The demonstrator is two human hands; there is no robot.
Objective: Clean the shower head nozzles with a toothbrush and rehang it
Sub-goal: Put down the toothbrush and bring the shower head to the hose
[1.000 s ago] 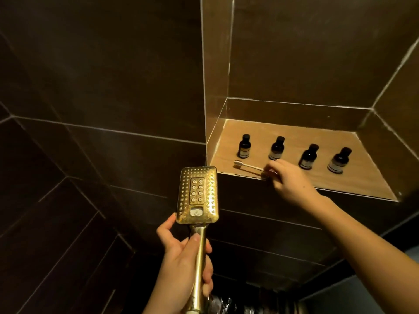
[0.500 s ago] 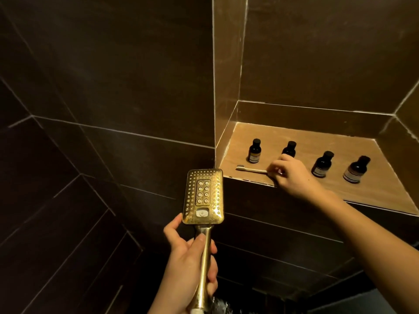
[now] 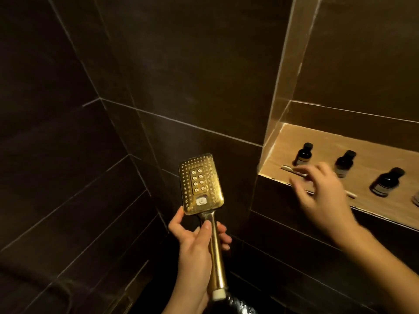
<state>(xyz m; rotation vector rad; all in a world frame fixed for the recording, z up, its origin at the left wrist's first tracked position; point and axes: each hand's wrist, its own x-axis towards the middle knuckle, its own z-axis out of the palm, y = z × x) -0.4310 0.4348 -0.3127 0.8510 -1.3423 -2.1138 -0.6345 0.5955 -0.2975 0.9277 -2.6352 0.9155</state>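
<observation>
A gold rectangular shower head (image 3: 200, 184) faces me, nozzles toward the camera. My left hand (image 3: 195, 252) grips its handle, thumb on the front, with the hose (image 3: 240, 305) hanging below. A white toothbrush (image 3: 289, 168) lies along the front of the lit wall niche (image 3: 278, 141), its bristle end pointing left and its tail showing right of my hand. My right hand (image 3: 322, 200) is blurred and covers the middle of the toothbrush. Whether its fingers hold the brush cannot be made out.
Several small dark bottles (image 3: 302, 154) stand in a row on the niche shelf behind the toothbrush. Dark tiled walls enclose the shower, with a corner to the left of the shower head.
The view has swung left and down, so the niche now sits at the right edge. My right hand has gone blurred over the toothbrush. The left hand keeps its hold on the shower head.
</observation>
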